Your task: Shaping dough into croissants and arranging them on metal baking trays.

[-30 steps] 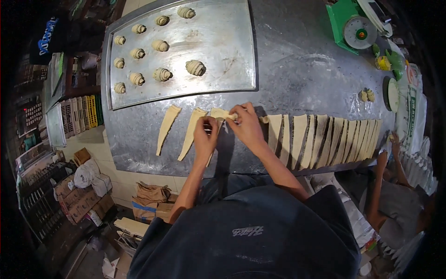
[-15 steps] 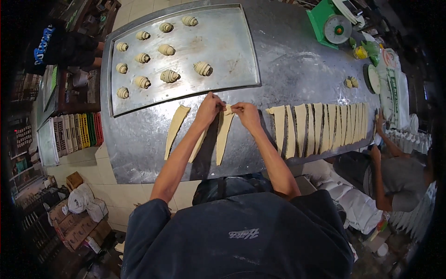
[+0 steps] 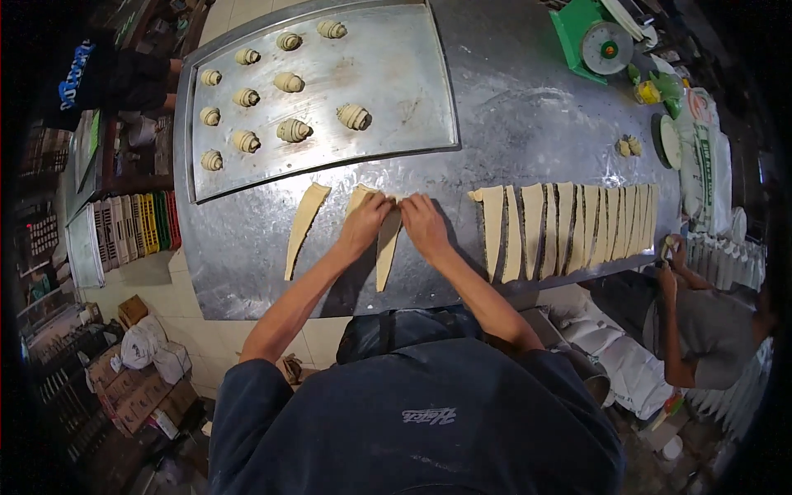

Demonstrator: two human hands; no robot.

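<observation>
Both my hands work on one long tapered dough strip [image 3: 386, 256] lying on the metal table. My left hand [image 3: 367, 221] and my right hand [image 3: 424, 224] are closed side by side over its wide far end, fingers curled down. That end is mostly hidden under the fingers. To the left lies another dough strip [image 3: 305, 229], flat and untouched. A third strip [image 3: 358, 196] sits partly hidden behind my left hand and forearm. A row of several cut dough strips [image 3: 535, 231] is spread to the right.
Beyond my hands, a metal baking tray [image 3: 396, 99] holds several rolled dough pieces [image 3: 294, 130]. A green scale [image 3: 577, 41], small dough scraps [image 3: 629, 146] and a round pale lid-like disc [image 3: 668, 142] are at the right. Another person's hands [image 3: 672, 260] show by the right edge.
My hands have drawn nearer to me, and the strip's far end, visible between my fingers before, is now folded under them. The right hand has turned to curl over the dough.
</observation>
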